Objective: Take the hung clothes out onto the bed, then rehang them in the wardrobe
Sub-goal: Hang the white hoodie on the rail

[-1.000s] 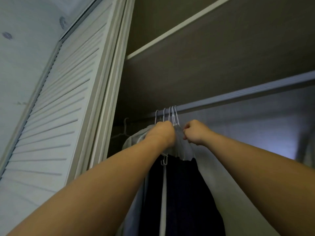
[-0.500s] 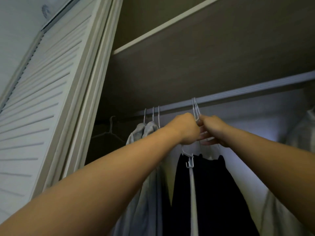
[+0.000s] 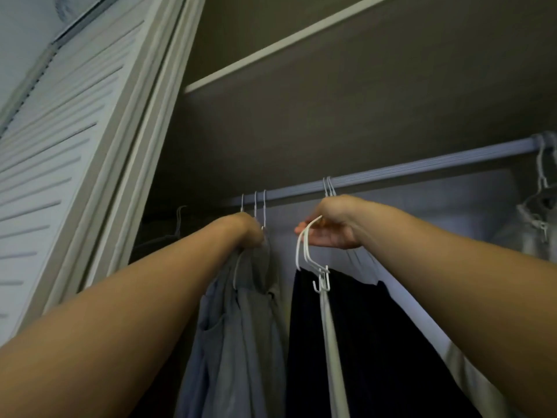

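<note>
Hands at grey metal rail (image 3: 422,168).
I see left hand (image 3: 248,232) apparently clutching pale grey garments (image 3: 241,327); right hand (image 3: 334,229) holds white wire hangers (image 3: 306,251) bearing dark clothes (image 3: 376,342).

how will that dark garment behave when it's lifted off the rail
Probably floppy: the dark garment hangs in long limp folds, so it should sway and trail. Its thin white hangers look light but may tangle, bunched in the right hand.

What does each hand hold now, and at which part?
The left hand grips the grey clothes at their hanger necks, below the hooks. The right hand grips the white hangers of the dark clothes, just below the hooks.
</note>
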### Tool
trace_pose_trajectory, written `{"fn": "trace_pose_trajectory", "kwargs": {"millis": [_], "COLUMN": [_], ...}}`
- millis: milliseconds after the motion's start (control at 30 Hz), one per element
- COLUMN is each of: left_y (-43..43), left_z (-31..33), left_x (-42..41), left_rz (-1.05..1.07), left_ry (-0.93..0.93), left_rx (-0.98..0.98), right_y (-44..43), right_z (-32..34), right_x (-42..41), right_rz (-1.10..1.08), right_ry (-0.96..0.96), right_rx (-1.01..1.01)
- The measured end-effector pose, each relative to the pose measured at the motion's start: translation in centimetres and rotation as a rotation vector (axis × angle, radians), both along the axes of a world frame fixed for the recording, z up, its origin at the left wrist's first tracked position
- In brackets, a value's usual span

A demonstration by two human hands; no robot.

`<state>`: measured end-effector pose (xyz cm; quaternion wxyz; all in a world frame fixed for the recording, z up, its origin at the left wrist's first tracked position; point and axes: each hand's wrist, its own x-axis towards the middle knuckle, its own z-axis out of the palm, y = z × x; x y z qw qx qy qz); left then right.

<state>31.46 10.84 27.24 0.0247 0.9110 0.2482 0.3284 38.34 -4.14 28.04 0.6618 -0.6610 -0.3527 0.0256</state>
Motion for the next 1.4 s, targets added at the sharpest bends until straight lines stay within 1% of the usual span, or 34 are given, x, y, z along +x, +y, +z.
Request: {"fn": "trace_pose_trajectory", "kwargs": {"millis": [100, 133, 200, 267, 433, 467, 633, 767, 933, 1000, 1133, 1267, 1400], "left_y": [0.6, 1.1, 2.3, 3.5, 4.0, 3.9, 3.6, 2.2, 1.3, 1.2, 2.2, 3.0, 3.2], "left_z": [-0.4, -0.6, -0.9, -1.2, -1.7, -1.7, -1.1, -1.0, -1.5, -1.6, -2.0, -2.1, -2.0], "left_x": [0.4, 0.7, 1.5, 2.2, 2.0, 1.9, 2.1, 2.8, 3.1, 3.1, 3.2, 2.9, 2.4], "left_rz": [0.010, 0.014, -0.011, -0.070, -0.274, -0.286, -0.344, -0.408, -0.518, -0.552, -0.586, -0.559, -0.517], "left_ry": [0.033, 0.030, 0.006, -0.058, -0.276, -0.279, -0.225, -0.241, -0.278, -0.278, -0.281, -0.269, -0.270], "left_rx": [0.079, 0.070, 0.057, 0.058, -0.171, -0.181, -0.080, -0.003, 0.052, 0.067, 0.048, 0.031, -0.007], "right_y": [0.3, 0.3, 0.0, -0.2, -0.3, -0.1, 1.3, 2.2, 3.6, 4.3, 5.0, 4.8, 3.6], "right_z": [0.0, -0.1, -0.3, -0.6, -1.3, -1.3, -1.2, -1.3, -1.8, -2.0, -2.1, -2.1, -2.6], "right_x": [0.1, 0.2, 0.7, 1.1, 2.1, 2.3, 3.1, 2.3, 1.0, 1.2, 2.0, 2.0, 1.1], "right_rz": [-0.026, -0.025, -0.033, -0.049, -0.114, -0.122, -0.168, -0.170, -0.131, -0.148, -0.136, -0.096, -0.172], "right_ry": [-0.018, -0.009, 0.020, 0.026, -0.056, -0.064, -0.092, -0.103, -0.213, -0.234, -0.208, -0.145, -0.171], "right_rx": [0.121, 0.150, 0.191, 0.199, 0.131, 0.122, 0.079, 0.079, -0.008, -0.038, -0.016, 0.062, -0.026]}}
